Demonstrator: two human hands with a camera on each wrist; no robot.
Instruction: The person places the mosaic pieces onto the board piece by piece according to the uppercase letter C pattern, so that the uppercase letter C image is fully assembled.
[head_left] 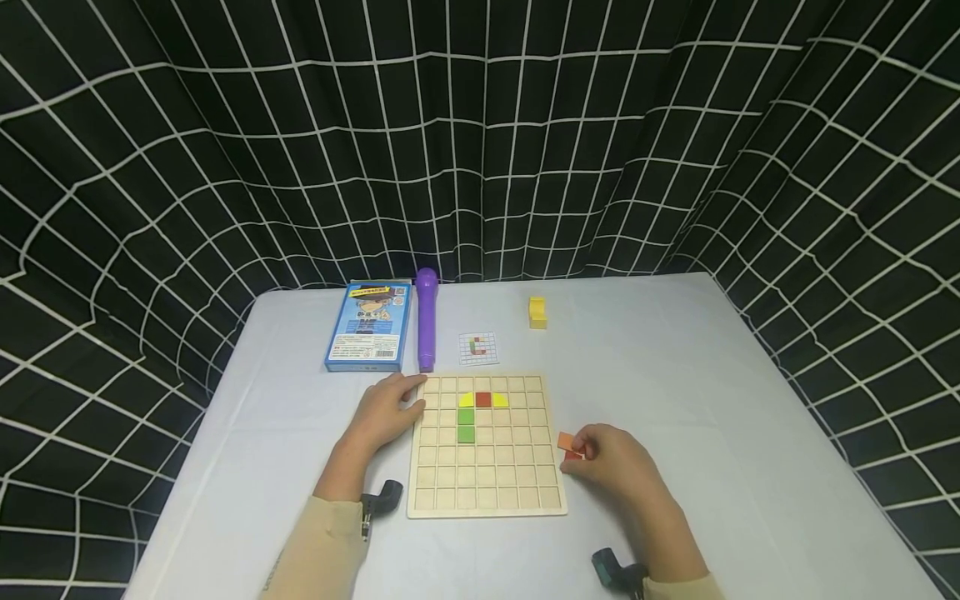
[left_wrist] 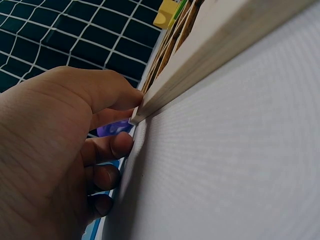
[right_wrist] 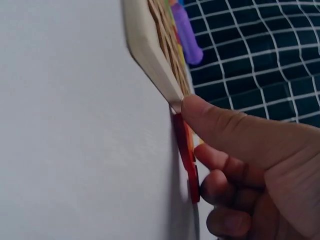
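A wooden grid board (head_left: pixel 507 479) lies in the middle of the table. In its upper part sit two green square tiles (head_left: pixel 466 425), a red square tile (head_left: pixel 483 400) and two curved yellow pieces (head_left: pixel 500 401). My left hand (head_left: pixel 381 414) touches the board's upper left corner and left edge with index finger and thumb, its other fingers loosely bent. Just right of the board, my right hand (head_left: pixel 621 462) has thumb and fingers curled about another red tile (right_wrist: pixel 181 135). An orange tile (head_left: pixel 566 441) lies beside it at the fingertips. The fingers partly hide both tiles.
Behind the board are a small printed grid card (head_left: pixel 478 350), a purple microphone-shaped stick (head_left: pixel 426 321) and a blue box (head_left: pixel 370 327). A yellow block (head_left: pixel 537 313) stands further right. Black cloth with white grid lines (head_left: pixel 480 150) encloses the white table (head_left: pixel 675 350).
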